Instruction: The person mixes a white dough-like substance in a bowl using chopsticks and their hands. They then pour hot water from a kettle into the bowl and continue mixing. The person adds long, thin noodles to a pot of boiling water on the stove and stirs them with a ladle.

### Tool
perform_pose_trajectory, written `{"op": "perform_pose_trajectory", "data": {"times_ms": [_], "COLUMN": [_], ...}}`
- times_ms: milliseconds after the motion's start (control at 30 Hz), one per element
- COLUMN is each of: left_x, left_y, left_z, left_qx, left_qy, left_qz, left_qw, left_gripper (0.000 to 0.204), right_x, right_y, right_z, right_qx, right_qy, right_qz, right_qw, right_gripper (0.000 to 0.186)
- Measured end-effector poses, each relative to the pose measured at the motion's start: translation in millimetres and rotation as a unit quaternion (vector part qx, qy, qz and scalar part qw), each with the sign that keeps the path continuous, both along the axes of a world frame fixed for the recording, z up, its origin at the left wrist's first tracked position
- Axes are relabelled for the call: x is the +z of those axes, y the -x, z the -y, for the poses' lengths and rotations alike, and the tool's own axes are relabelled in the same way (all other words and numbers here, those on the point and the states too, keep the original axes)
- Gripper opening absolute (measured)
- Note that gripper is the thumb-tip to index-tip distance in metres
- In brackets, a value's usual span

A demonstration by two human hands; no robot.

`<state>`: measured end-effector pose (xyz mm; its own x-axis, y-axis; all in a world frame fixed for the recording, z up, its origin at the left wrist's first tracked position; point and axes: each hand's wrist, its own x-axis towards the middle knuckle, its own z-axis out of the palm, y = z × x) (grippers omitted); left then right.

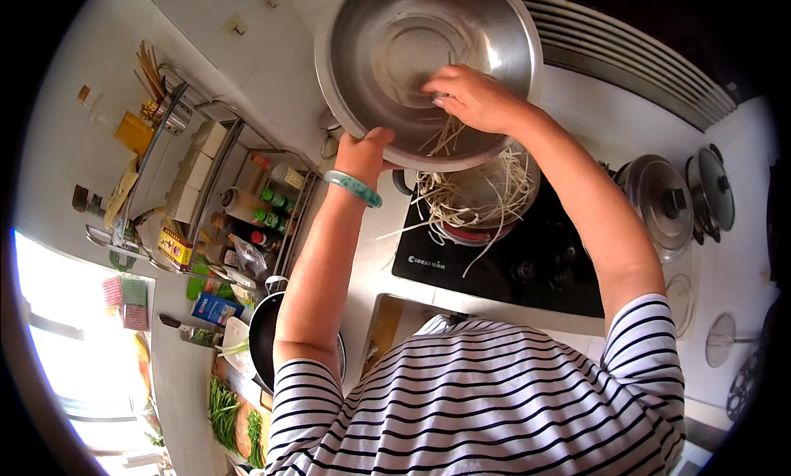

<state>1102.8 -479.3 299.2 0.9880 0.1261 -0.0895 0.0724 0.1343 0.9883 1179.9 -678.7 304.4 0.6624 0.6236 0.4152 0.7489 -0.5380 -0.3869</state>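
Note:
A large steel basin (pixel 346 89) is tilted above the stove, its inside facing me. My left hand (pixel 362 155), with a green bangle at the wrist, is closed round the basin's lower left rim. Inside the basin, my right hand (pixel 478 100) has its fingers drawn together on a few pale noodles (pixel 447 137), which trail from under the palm down the basin wall. Below the rim, a heap of flat noodles (pixel 494 184) fills the top of a pot (pixel 470 235) on the burner. Several strands hang over the pot's front edge.
The pot stands on a black gas stove (pixel 511 274). To its right are a lidded pot (pixel 659 204) and another lidded pot (pixel 713 192). A bottle rack (pixel 272 204) lines the left wall. A black frying pan (pixel 265 344) and green vegetables (pixel 224 410) lie lower left.

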Motion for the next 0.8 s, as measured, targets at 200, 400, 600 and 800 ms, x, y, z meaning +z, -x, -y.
{"op": "perform_pose_trajectory", "data": {"times_ms": [200,400,600,800], "left_x": [5.6,-17.8,-25.4,-21.8], "left_y": [-3.7,-25.8,-29.2,-18.6], "left_z": [8.2,-20.5,-34.4,-28.9], "left_qx": [0.006,0.047,0.076,0.051], "left_qy": [-0.033,-0.115,-0.106,-0.055], "left_qz": [0.014,0.053,0.068,0.027], "left_qw": [0.999,0.991,0.989,0.997], "left_gripper": [0.028,0.025,0.027,0.028], "right_x": [-26.1,-40.8,-31.4,-31.4], "right_y": [-4.5,8.6,29.5,-11.7], "right_z": [-2.9,20.3,37.4,15.8], "right_qx": [-0.017,-0.004,-0.042,-0.042], "right_qy": [0.089,0.094,0.126,-0.059], "right_qz": [0.018,-0.033,-0.104,0.039], "right_qw": [0.996,0.995,0.986,0.997], "right_gripper": [0.035,0.022,0.020,0.022]}}
